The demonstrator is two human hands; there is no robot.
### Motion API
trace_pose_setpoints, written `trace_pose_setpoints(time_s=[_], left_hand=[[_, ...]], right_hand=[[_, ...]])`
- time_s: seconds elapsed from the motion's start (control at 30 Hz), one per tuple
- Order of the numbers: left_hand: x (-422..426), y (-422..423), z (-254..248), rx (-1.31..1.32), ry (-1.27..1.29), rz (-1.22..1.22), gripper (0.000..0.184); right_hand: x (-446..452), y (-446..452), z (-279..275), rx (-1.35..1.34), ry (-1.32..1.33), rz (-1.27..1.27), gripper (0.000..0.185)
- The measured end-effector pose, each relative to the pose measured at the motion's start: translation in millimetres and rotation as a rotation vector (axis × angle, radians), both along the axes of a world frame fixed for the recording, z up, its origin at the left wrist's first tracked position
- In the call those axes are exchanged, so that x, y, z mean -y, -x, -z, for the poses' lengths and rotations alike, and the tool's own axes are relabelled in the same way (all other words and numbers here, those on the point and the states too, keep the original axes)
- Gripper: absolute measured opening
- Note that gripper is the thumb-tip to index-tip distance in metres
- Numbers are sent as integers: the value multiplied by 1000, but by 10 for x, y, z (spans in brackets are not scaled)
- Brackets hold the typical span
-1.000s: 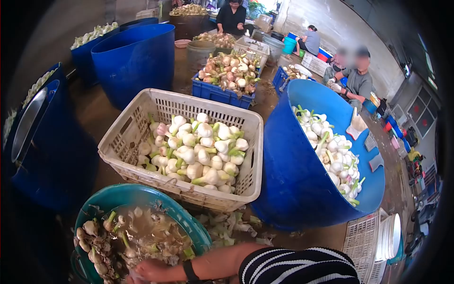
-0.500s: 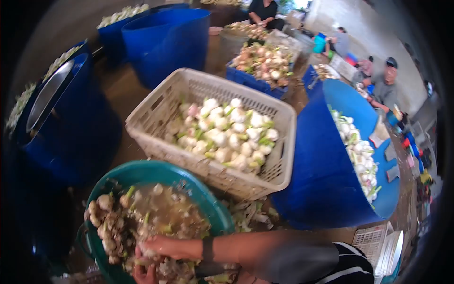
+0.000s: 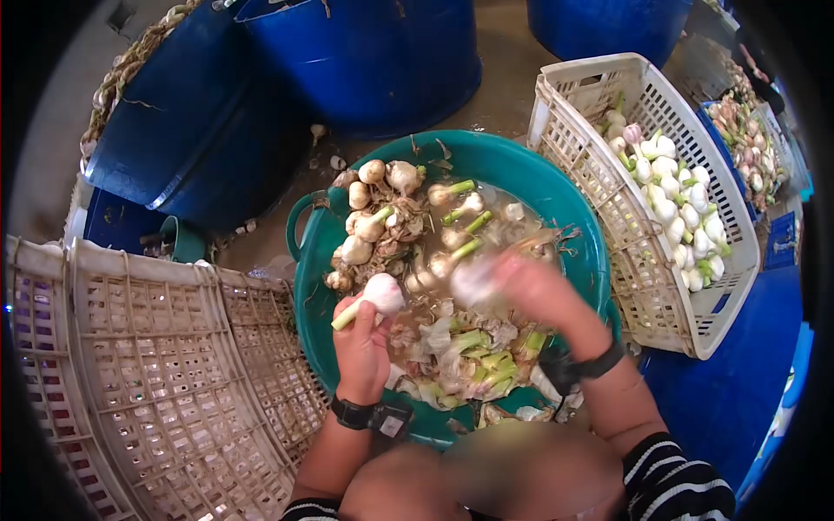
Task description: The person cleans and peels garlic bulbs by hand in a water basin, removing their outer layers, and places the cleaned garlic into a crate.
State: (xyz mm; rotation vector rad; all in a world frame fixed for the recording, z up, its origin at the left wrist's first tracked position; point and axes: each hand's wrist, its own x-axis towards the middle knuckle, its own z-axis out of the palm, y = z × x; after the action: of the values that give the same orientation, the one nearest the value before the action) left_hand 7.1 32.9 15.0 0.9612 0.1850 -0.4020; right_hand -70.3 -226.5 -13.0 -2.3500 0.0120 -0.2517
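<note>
My left hand (image 3: 363, 352) grips a white garlic bulb (image 3: 383, 295) with a short cut green stem pointing left, above the near left part of a green tub (image 3: 306, 326). Over the tub's middle, my right hand (image 3: 543, 291) is smeared by motion. A whitish-pink garlic bulb (image 3: 475, 280), blurred along with it, sits at its fingertips. Unpeeled garlic bulbs (image 3: 356, 250) with brown skins heap at the tub's far left, and several stemmed bulbs lie in murky water. Loose peelings and green stem scraps (image 3: 486, 360) cover the near side.
A white crate (image 3: 599, 200) of clean garlic (image 3: 682, 204) stands right of the tub. Stacked pale crates (image 3: 156, 347) border the left. Large blue barrels (image 3: 373, 65) stand behind. Farther right, more garlic (image 3: 743, 152) fills a blue crate.
My view has swung down and left onto the tub. My hands, formerly close together low over the peelings, are now apart, and a garlic bulb shows clearly in the left.
</note>
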Motion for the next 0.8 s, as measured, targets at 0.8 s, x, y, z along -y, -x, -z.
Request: trace_pose_setpoints(time_s=[0.8], left_hand=[[136, 267, -30, 1180, -906, 34, 26]], right_hand=[[-781, -164, -140, -174, -547, 63, 22]])
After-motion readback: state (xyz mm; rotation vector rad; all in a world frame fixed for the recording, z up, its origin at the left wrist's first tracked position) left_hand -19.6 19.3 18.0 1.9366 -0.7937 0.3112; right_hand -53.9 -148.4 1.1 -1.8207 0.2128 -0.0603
